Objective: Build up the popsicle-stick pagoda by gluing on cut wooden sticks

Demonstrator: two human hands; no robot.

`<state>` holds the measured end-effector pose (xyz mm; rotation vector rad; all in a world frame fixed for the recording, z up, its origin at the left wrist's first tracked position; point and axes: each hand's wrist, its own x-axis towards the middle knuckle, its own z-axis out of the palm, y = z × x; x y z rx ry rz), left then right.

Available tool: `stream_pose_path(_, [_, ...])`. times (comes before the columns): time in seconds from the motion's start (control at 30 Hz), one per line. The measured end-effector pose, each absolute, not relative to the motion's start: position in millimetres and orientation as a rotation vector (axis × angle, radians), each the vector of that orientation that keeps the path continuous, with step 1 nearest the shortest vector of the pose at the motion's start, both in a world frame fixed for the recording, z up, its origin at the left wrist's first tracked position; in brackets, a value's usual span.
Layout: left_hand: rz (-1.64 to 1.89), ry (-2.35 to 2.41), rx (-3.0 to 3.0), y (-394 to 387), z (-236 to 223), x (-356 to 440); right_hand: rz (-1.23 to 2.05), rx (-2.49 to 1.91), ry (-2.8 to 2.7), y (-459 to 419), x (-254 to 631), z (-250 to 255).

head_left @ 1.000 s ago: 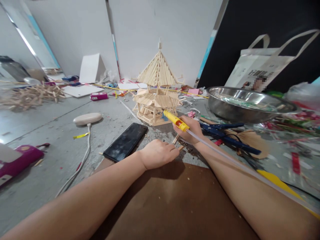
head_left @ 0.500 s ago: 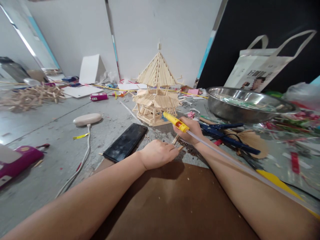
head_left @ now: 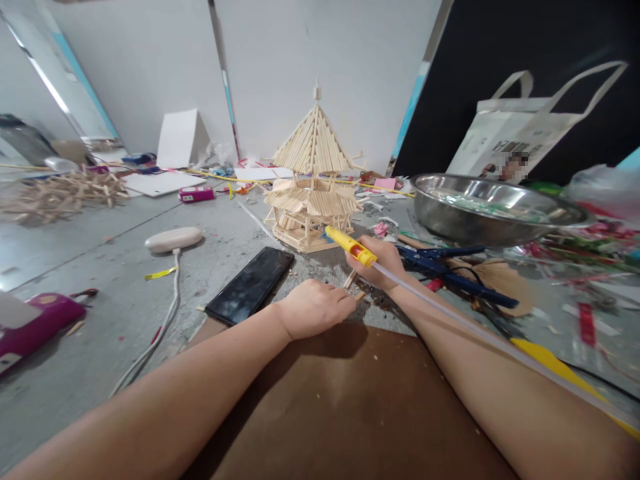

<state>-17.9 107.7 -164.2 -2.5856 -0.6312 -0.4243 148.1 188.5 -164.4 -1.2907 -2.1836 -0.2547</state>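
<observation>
My right hand [head_left: 383,261] is closed round a yellow glue gun [head_left: 350,244] with a clear glue stick [head_left: 450,313] running back along my forearm. My left hand [head_left: 316,308] is curled in a fist beside it, pinching a thin wooden stick [head_left: 352,277] against the floor at the far edge of a brown board [head_left: 345,407]. Just beyond the hands stands a two-tier pagoda model [head_left: 313,183] built of wooden sticks.
A black phone [head_left: 251,283] lies left of my hands. A steel bowl [head_left: 493,210], blue pliers [head_left: 445,267] and a white tote bag [head_left: 515,140] are at right. A white plug with cable [head_left: 173,239], a magenta device [head_left: 35,320] and a stick pile [head_left: 60,190] lie left.
</observation>
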Motion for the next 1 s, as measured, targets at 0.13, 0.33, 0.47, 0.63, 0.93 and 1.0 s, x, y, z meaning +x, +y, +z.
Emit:
stream_pose_path(0.13, [-0.413, -0.637, -2.602, 107.9, -164.5, -17.8, -0.239, -1.294, -2.202, 187.1, 148.5, -163.4])
stream_pose_path(0.33, [-0.396, -0.646, -2.603, 106.9, -162.6, -17.4, -0.236, -1.316, -2.214, 185.0, 146.9, -161.5])
stream_pose_path(0.47, [-0.395, -0.663, -2.597, 106.7, -163.2, -17.5, -0.221, -1.32, -2.229, 183.5, 145.8, -159.2])
stream_pose_path(0.63, [-0.399, -0.654, -2.633, 107.6, -164.3, -18.0, -0.218, -1.306, -2.181, 186.8, 145.2, -160.7])
stream_pose_path(0.93, [-0.408, -0.66, -2.615, 107.6, -164.8, -17.5, -0.21, -1.24, -2.123, 191.3, 144.7, -164.1])
stream_pose_path(1.0, [-0.407, -0.667, -2.603, 107.4, -164.5, -17.3, -0.208, -1.238, -2.116, 192.1, 144.2, -164.6])
